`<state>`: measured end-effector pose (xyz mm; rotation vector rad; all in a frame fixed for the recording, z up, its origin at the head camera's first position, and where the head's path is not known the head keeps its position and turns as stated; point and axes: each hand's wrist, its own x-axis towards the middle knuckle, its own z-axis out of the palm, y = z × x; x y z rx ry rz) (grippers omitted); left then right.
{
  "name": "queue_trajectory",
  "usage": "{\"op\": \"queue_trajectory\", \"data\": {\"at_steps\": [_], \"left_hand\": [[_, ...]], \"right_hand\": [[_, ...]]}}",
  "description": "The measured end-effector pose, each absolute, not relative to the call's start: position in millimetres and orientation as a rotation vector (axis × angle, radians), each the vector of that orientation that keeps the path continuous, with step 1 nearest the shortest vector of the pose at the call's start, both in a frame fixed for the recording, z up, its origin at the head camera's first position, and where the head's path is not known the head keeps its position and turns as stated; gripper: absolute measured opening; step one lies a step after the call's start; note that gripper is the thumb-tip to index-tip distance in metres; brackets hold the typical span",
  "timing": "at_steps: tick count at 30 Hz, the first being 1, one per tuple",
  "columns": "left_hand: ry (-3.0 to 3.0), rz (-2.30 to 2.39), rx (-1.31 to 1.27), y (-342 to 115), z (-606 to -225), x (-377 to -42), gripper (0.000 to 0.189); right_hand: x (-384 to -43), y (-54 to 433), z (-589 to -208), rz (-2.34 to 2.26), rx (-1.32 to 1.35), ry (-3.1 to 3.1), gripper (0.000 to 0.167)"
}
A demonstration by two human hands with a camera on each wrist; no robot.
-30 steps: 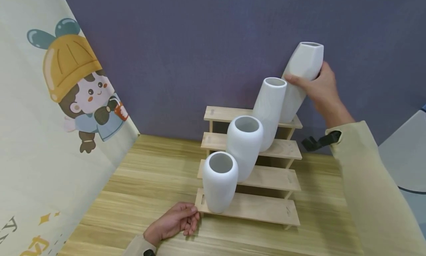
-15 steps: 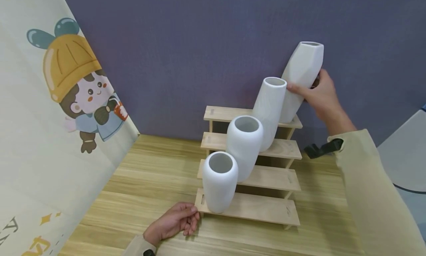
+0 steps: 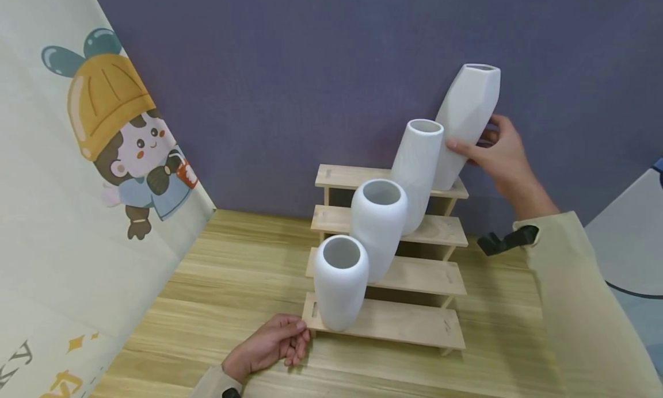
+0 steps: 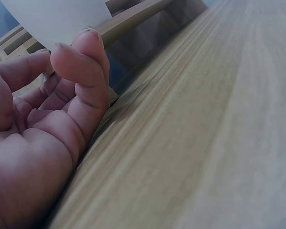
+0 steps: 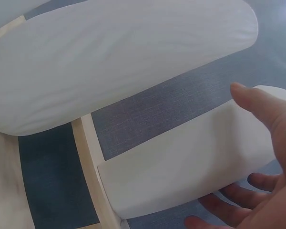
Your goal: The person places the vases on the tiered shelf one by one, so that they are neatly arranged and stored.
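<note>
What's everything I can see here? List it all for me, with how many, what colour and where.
Faceted vase: one, white, top step, tilted.
Tall vase: one, white, second step from the top.
Rounded vases: two, white, one on the third step, one on the bottom step.
Stepped rack: one, pale wood, four steps, on the table.
Table: one, light wood.
Cartoon banner: one, cream, at left.
Wall: purple-grey, behind.
Right hand: thumb and fingers around the faceted vase.
Left hand: fingers curled at the bottom step's left end.
</note>
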<state>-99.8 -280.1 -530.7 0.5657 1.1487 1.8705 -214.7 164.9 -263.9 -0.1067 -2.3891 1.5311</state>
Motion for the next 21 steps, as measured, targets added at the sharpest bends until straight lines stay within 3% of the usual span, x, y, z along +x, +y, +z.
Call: {"op": "queue_trajectory", "data": {"at_steps": [21], "left_hand": [[1.132, 1.857, 0.579, -295, -530, -97, 0.033]], "right_hand": [[-192, 166, -275, 1.548, -0.152, -2.360, 0.086]]}}
